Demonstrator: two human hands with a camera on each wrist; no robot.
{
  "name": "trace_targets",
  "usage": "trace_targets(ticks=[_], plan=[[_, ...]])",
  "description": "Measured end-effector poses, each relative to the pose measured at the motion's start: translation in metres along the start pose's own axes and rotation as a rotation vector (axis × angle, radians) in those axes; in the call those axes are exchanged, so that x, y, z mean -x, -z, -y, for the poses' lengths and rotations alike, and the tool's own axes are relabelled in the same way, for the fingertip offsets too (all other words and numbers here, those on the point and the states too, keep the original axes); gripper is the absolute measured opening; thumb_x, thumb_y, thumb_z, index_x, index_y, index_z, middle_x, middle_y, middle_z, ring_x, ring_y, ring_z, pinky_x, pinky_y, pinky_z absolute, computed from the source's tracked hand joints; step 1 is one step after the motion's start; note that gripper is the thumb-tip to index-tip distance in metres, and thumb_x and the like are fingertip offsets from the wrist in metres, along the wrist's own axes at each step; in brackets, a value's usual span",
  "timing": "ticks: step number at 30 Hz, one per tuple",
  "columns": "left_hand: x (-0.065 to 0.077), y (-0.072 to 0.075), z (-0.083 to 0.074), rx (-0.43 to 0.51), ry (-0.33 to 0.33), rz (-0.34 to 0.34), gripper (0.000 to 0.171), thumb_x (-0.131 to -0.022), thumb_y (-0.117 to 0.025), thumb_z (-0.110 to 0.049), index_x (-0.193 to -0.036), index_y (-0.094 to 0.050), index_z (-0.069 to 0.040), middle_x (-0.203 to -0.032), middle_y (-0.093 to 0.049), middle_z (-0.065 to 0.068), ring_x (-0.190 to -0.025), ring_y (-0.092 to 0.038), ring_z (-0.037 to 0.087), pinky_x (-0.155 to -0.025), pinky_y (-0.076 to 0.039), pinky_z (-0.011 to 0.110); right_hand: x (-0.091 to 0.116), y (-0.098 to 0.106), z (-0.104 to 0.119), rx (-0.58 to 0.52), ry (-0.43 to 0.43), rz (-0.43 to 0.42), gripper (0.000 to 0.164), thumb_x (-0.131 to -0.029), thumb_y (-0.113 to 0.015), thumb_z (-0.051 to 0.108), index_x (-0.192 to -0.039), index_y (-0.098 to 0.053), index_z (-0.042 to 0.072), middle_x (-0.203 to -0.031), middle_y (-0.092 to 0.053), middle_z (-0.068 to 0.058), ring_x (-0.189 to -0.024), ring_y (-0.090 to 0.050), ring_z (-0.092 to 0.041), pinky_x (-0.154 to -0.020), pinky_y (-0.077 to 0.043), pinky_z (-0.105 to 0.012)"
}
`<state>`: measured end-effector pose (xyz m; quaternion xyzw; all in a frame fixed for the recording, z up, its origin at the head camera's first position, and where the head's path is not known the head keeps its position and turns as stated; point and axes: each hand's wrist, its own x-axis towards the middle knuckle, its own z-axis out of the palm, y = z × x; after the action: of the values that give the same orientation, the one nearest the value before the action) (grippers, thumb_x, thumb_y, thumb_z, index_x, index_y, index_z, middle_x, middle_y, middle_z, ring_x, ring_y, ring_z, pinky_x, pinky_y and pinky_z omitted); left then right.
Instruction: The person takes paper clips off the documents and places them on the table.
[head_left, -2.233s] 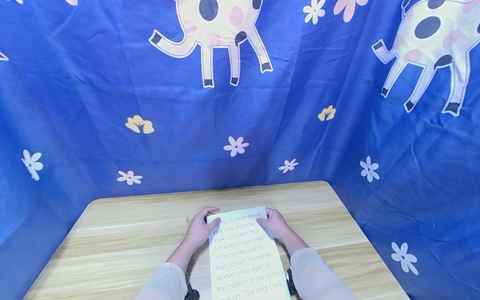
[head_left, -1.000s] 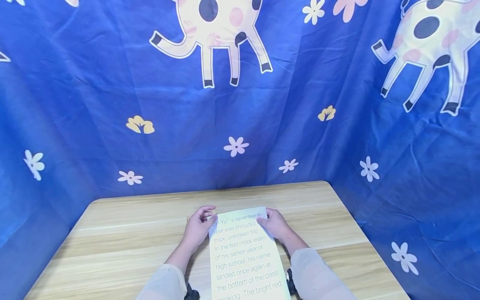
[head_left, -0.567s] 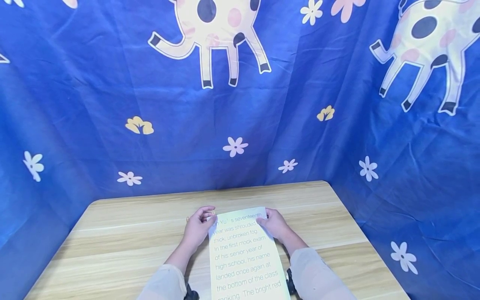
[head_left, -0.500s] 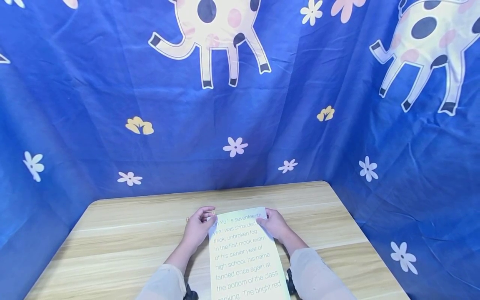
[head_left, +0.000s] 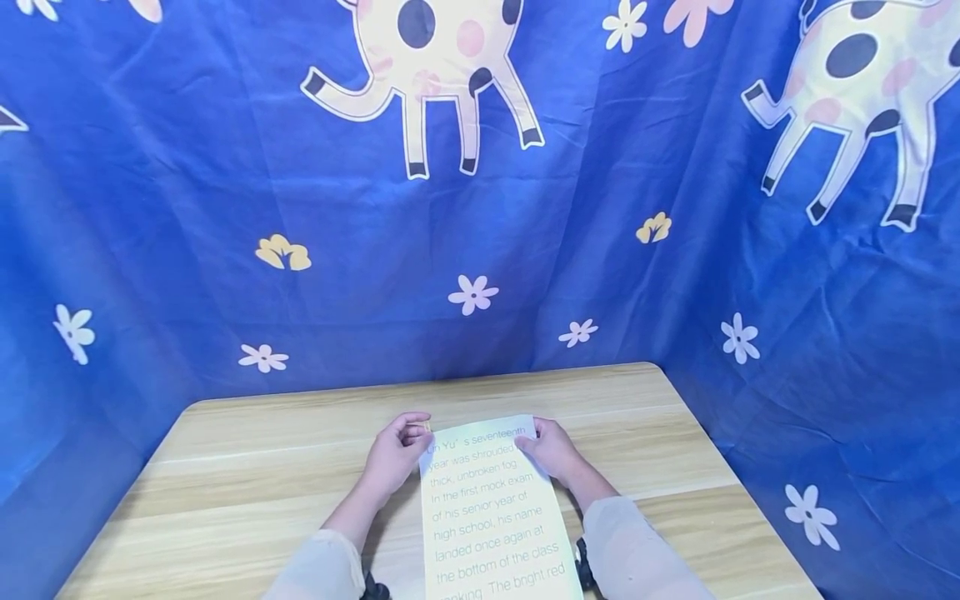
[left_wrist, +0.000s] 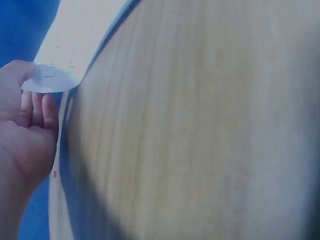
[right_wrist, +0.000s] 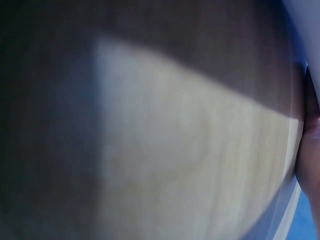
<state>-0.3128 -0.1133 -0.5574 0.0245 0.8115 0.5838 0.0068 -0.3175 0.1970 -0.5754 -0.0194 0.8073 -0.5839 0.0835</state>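
Note:
A white sheet of paper (head_left: 487, 508) with large printed text hangs tilted between both hands, its lower end cut off by the head view. My left hand (head_left: 392, 454) pinches the upper left corner, thumb in front and fingers curled behind. A tiny yellowish piece (head_left: 427, 426) shows by those fingertips, too small to make out. In the left wrist view, the left thumb (left_wrist: 20, 71) lies at the paper's edge (left_wrist: 62, 82). My right hand (head_left: 551, 446) grips the upper right corner, thumb on the printed side. Only part of the right hand (right_wrist: 311, 160) shows in the right wrist view.
A wood-grain table (head_left: 247, 492) with rounded far corners lies under the hands. Blue cloth (head_left: 360, 317) with cows and flowers stands behind and at both sides. A small reddish mark (left_wrist: 55, 174) shows near the table's edge in the left wrist view.
The left hand has shifted slightly left and its fingers have curled in more at the corner. A paper clip seen left of that hand earlier no longer shows. The right hand stays put.

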Motion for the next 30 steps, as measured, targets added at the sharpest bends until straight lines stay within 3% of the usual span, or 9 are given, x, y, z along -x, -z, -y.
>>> trace_targets(ticks=[9,13,23,27,30], plan=[[0.002,0.004,-0.002,-0.056,-0.027,-0.045,0.042,-0.100,-0.075,-0.011,-0.141,-0.068,-0.014,-0.117,-0.076,0.008,-0.104,-0.069,0.015,-0.087,-0.057,0.016,0.001,0.000,0.000,-0.020,0.005,0.007,0.029,-0.106,-0.066,0.011,-0.134,-0.071,0.005,-0.109,-0.082,-0.008,-0.082,-0.076,-0.016,-0.078,-0.064,-0.030],[-0.001,0.012,-0.005,-0.107,-0.071,-0.058,0.042,-0.100,-0.075,-0.011,-0.141,-0.067,-0.011,-0.114,-0.076,0.009,-0.102,-0.069,0.015,-0.086,-0.057,0.016,0.001,0.001,0.001,-0.004,0.012,-0.001,0.030,-0.106,-0.067,0.011,-0.134,-0.071,0.004,-0.109,-0.082,-0.008,-0.082,-0.075,-0.016,-0.079,-0.064,-0.030],[-0.013,0.047,-0.008,-0.212,-0.090,-0.060,0.042,-0.101,-0.075,-0.018,-0.141,-0.066,-0.009,-0.117,-0.074,0.009,-0.103,-0.065,0.015,-0.085,-0.054,0.019,0.002,0.002,0.002,0.021,0.006,-0.014,0.029,-0.106,-0.067,0.012,-0.133,-0.072,0.006,-0.108,-0.082,-0.007,-0.081,-0.074,-0.016,-0.080,-0.062,-0.030],[-0.016,0.061,-0.004,-0.245,-0.095,-0.054,0.042,-0.101,-0.076,-0.019,-0.141,-0.067,-0.008,-0.122,-0.075,0.012,-0.109,-0.066,0.021,-0.081,-0.057,0.019,0.002,0.001,0.002,0.022,0.000,-0.016,0.029,-0.106,-0.068,0.013,-0.134,-0.072,0.007,-0.109,-0.081,-0.007,-0.082,-0.074,-0.016,-0.080,-0.063,-0.030],[-0.017,0.068,0.001,-0.283,-0.103,-0.040,0.041,-0.101,-0.077,-0.020,-0.140,-0.068,-0.007,-0.125,-0.076,0.014,-0.115,-0.068,0.030,-0.088,-0.062,0.029,0.002,0.001,0.001,0.022,-0.002,-0.018,0.030,-0.105,-0.068,0.014,-0.134,-0.072,0.007,-0.109,-0.081,-0.007,-0.082,-0.074,-0.016,-0.080,-0.063,-0.030]])
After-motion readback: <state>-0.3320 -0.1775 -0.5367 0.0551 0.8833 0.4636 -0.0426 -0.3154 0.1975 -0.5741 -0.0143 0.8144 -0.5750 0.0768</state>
